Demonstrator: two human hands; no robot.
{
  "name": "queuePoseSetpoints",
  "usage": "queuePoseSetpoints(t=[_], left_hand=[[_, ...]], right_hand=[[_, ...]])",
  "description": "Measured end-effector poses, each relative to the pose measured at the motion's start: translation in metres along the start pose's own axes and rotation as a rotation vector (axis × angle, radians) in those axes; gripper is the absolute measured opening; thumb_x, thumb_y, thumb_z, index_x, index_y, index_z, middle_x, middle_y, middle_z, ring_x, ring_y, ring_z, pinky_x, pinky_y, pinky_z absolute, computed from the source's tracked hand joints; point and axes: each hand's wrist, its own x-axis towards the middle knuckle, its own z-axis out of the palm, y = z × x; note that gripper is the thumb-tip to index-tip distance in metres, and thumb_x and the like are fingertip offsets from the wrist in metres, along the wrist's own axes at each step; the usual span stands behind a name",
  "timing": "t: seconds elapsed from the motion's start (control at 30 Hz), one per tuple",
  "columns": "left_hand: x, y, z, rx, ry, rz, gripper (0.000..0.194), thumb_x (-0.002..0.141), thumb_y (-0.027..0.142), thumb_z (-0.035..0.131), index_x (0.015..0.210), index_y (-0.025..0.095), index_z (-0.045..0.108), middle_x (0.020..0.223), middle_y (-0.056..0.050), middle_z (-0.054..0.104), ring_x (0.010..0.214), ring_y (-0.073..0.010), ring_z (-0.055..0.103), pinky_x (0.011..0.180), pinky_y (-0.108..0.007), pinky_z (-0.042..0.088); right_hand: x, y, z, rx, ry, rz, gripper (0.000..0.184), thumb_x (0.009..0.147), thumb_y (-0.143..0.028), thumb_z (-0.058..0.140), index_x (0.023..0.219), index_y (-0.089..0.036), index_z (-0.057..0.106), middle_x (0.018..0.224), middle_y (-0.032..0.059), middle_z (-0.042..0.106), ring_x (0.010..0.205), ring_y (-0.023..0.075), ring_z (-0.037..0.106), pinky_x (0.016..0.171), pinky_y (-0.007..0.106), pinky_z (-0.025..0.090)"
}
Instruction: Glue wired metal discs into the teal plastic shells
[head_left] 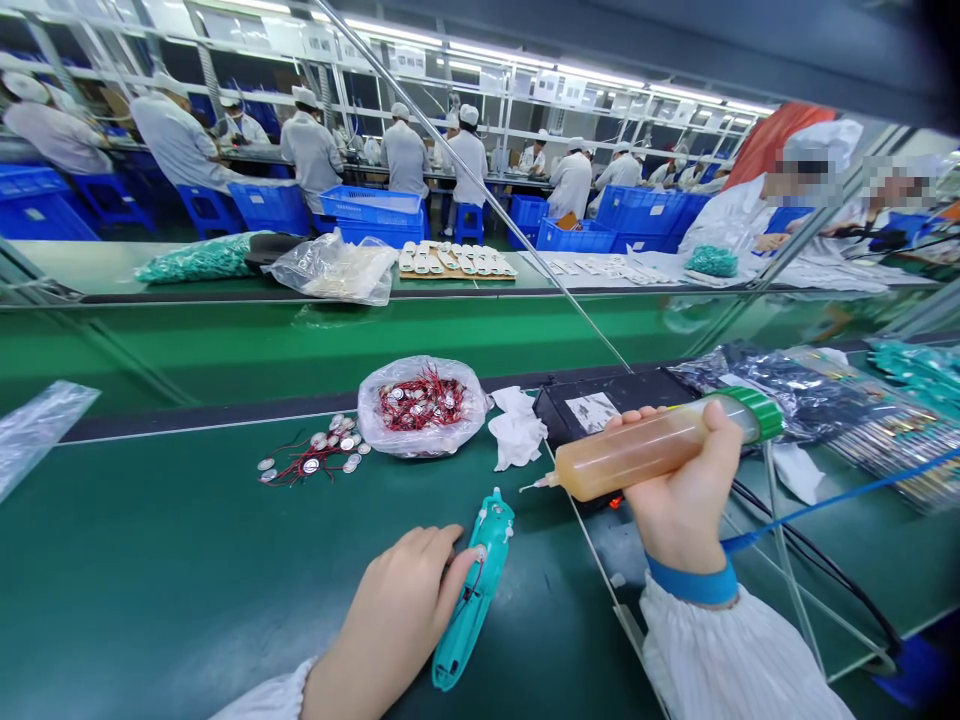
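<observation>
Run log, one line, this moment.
left hand: thumb on teal casing; right hand: holds amber-filled bottle, nozzle apart from casing; wired discs: on table

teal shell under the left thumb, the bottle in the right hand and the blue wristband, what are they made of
Teal shell: probably moulded plastic, smooth with a slight sheen, given its even colour and soft highlights.
Bottle: translucent and smooth, likely plastic, though glass isn't ruled out.
Wristband: matte-looking, perhaps fabric; any weave is too small to tell.

Blue crates point(367, 212) and, seemingly, stools point(206, 210).
</observation>
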Motion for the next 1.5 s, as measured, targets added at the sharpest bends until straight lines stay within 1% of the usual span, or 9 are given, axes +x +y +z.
queuePoseSetpoints(t=[0.13, 0.3, 0.43, 0.5, 0.57, 0.7, 0.9, 1.23, 1.5], left_hand=[[0.002, 0.002, -0.001, 0.027, -0.099, 0.007, 0.029, 0.096, 0.022, 0.037, 0.102, 0.019, 0.065, 0.091, -0.005, 0.071, 0.085, -0.0240, 0.067, 0.073, -0.036, 0.052], [0.007, -0.006, -0.010, 0.125, -0.092, 0.031, 0.029, 0.094, 0.017, 0.040, 0.095, 0.021, 0.069, 0.078, -0.004, 0.070, 0.076, -0.0231, 0.066, 0.063, -0.031, 0.048], [0.008, -0.016, -0.018, 0.149, -0.081, 0.045, 0.029, 0.093, 0.018, 0.041, 0.097, 0.023, 0.069, 0.081, -0.005, 0.069, 0.079, -0.0242, 0.064, 0.067, -0.033, 0.047], [0.005, -0.021, -0.016, 0.119, -0.022, 0.064, 0.028, 0.093, 0.019, 0.041, 0.102, 0.023, 0.067, 0.084, -0.005, 0.069, 0.080, -0.0234, 0.064, 0.069, -0.034, 0.048], [0.000, -0.024, -0.011, 0.052, 0.107, 0.102, 0.026, 0.092, 0.021, 0.041, 0.103, 0.023, 0.065, 0.089, -0.005, 0.068, 0.081, -0.0221, 0.062, 0.071, -0.034, 0.049], [-0.014, -0.026, -0.003, 0.034, 0.301, 0.179, 0.022, 0.090, 0.021, 0.042, 0.085, 0.020, 0.064, 0.093, -0.008, 0.063, 0.082, -0.0233, 0.059, 0.068, -0.037, 0.050], [-0.019, -0.020, -0.007, 0.147, 0.319, 0.241, 0.017, 0.083, 0.013, 0.050, 0.077, 0.020, 0.065, 0.087, -0.007, 0.062, 0.080, -0.0245, 0.060, 0.063, -0.038, 0.048], [-0.009, -0.009, -0.003, 0.275, 0.183, 0.092, 0.018, 0.082, 0.010, 0.056, 0.072, 0.017, 0.069, 0.085, -0.008, 0.066, 0.079, -0.0257, 0.061, 0.061, -0.039, 0.049], [-0.011, -0.008, 0.011, 0.277, 0.348, 0.144, 0.017, 0.080, 0.006, 0.055, 0.068, 0.015, 0.063, 0.079, -0.007, 0.061, 0.069, -0.0221, 0.058, 0.053, -0.033, 0.046]], right_hand=[[0.001, 0.000, -0.001, -0.009, -0.009, 0.001, 0.032, 0.078, -0.049, 0.050, 0.075, -0.017, 0.052, 0.069, -0.0014, 0.049, 0.057, 0.0119, 0.055, 0.054, 0.028, 0.055], [0.001, 0.000, 0.000, -0.014, 0.001, 0.008, 0.033, 0.078, -0.049, 0.050, 0.074, -0.016, 0.052, 0.069, -0.0013, 0.050, 0.058, 0.0117, 0.056, 0.056, 0.028, 0.056], [0.001, 0.000, -0.001, -0.022, 0.006, 0.001, 0.033, 0.079, -0.048, 0.050, 0.074, -0.015, 0.053, 0.069, -0.0012, 0.050, 0.058, 0.0114, 0.055, 0.054, 0.027, 0.055], [0.001, 0.000, -0.002, -0.025, -0.006, 0.000, 0.032, 0.078, -0.047, 0.051, 0.073, -0.016, 0.053, 0.069, -0.0013, 0.050, 0.058, 0.0114, 0.055, 0.055, 0.027, 0.055], [0.002, 0.000, -0.003, -0.024, -0.013, 0.004, 0.032, 0.077, -0.047, 0.051, 0.072, -0.016, 0.052, 0.069, -0.0012, 0.050, 0.058, 0.0114, 0.055, 0.055, 0.028, 0.055], [0.002, 0.000, -0.002, -0.030, -0.016, 0.011, 0.030, 0.078, -0.046, 0.050, 0.071, -0.017, 0.051, 0.068, -0.0011, 0.050, 0.057, 0.0111, 0.055, 0.054, 0.027, 0.055], [0.001, -0.001, 0.000, -0.033, 0.025, 0.030, 0.030, 0.079, -0.046, 0.050, 0.073, -0.017, 0.051, 0.068, -0.0005, 0.051, 0.058, 0.0117, 0.056, 0.055, 0.027, 0.056], [0.002, 0.000, -0.001, -0.028, 0.023, 0.038, 0.030, 0.078, -0.046, 0.050, 0.073, -0.016, 0.052, 0.067, -0.0014, 0.052, 0.058, 0.0119, 0.057, 0.055, 0.028, 0.056], [0.003, -0.001, -0.001, -0.012, 0.035, 0.055, 0.029, 0.078, -0.046, 0.051, 0.073, -0.017, 0.053, 0.066, 0.0001, 0.053, 0.057, 0.0133, 0.057, 0.052, 0.029, 0.057]])
